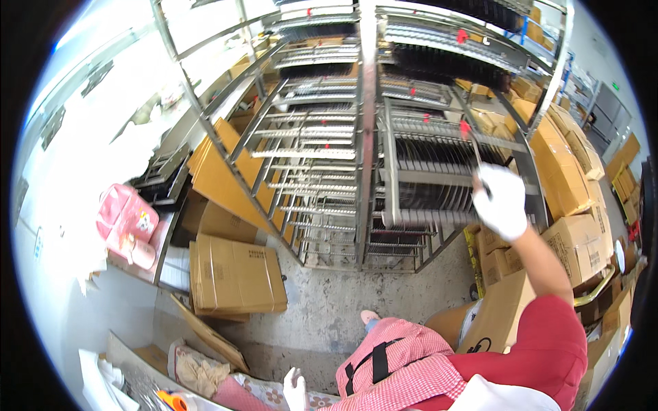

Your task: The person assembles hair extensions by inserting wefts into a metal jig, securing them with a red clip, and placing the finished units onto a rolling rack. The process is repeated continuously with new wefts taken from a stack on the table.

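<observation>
My right hand (504,202), in a white glove, reaches forward on the right with its fingers closed round the right side of a metal slotted rack (428,177). A row of thin dark plates (439,154) stands on edge in that rack, slightly blurred. My left hand (296,390), also white-gloved, is low by my body near the bottom edge. Its fingers are apart and nothing shows in them. Ahead stands a tall metal shelf frame (367,137); several slotted racks lie on its levels, with red tags (465,129) on some.
Flattened cardboard boxes (236,274) lean at the left, near a bench with a pink bag (127,212) and a pink bottle (140,253). Cartons (579,250) are stacked on the right, beside a yellow metal handle (595,288). Concrete floor (322,301) lies before the shelf.
</observation>
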The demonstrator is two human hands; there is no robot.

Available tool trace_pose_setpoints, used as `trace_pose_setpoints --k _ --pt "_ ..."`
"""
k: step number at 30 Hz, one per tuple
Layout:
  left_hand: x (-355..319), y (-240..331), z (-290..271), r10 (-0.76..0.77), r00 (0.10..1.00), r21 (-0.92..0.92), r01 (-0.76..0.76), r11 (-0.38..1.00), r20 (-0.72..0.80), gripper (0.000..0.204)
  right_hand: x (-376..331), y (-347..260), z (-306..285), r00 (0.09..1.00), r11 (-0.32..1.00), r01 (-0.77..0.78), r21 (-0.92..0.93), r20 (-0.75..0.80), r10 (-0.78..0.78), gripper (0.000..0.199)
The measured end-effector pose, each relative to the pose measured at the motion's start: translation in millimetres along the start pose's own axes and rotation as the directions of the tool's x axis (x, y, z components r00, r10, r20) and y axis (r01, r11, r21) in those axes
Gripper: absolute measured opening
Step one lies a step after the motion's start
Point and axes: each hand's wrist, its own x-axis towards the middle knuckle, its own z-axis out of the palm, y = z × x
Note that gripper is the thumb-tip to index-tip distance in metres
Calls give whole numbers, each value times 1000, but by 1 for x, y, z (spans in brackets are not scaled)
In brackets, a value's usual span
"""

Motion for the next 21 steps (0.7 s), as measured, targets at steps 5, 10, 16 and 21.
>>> trace_pose_setpoints --k 5,10,16,21 --pt "-21 95 20 10 978 -129 17 992 207 39 -78 -41 25 866 932 -264 249 486 116 8" --pt "-42 179 47 192 850 -513 104 852 491 53 -92 -137 181 631 643 -451 619 731 -262 19" --pt "-44 214 63 303 821 -475 -537 697 -485 50 -76 -325 136 359 70 -634 770 373 -856 17" --pt "-150 280 23 151 516 -464 -840 281 -843 35 -21 -419 80 371 -397 -98 913 -336 -865 18"
